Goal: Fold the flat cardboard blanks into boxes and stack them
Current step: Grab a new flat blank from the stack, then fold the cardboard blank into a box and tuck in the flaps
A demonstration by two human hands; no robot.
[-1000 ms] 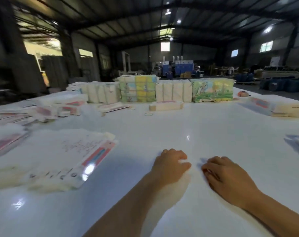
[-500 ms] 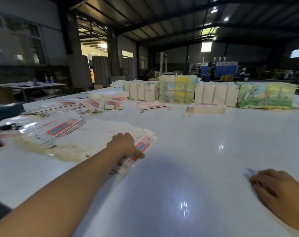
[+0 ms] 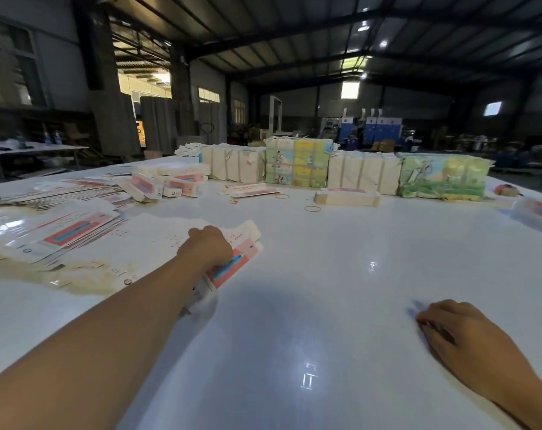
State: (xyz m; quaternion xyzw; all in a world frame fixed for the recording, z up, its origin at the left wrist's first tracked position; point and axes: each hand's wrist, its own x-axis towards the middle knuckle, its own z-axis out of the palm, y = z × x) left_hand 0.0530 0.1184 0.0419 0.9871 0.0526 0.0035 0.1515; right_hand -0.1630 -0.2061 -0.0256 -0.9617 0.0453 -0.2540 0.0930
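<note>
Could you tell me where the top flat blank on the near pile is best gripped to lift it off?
Probably at its right-hand edge, coming in from the right. The top blank overhangs the pile toward the bare table there, so fingers can slip under it. The left hand already grips that end; the right hand rests on the table.

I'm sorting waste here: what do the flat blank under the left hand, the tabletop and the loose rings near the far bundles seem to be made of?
Flat blank: thin printed card, slightly glossy, with die-cut flaps. Tabletop: smooth white gloss surface that mirrors the ceiling lights, possibly laminate or painted board. Rings: thin tan loops, probably rubber bands. The left hand grips the blank.
</note>
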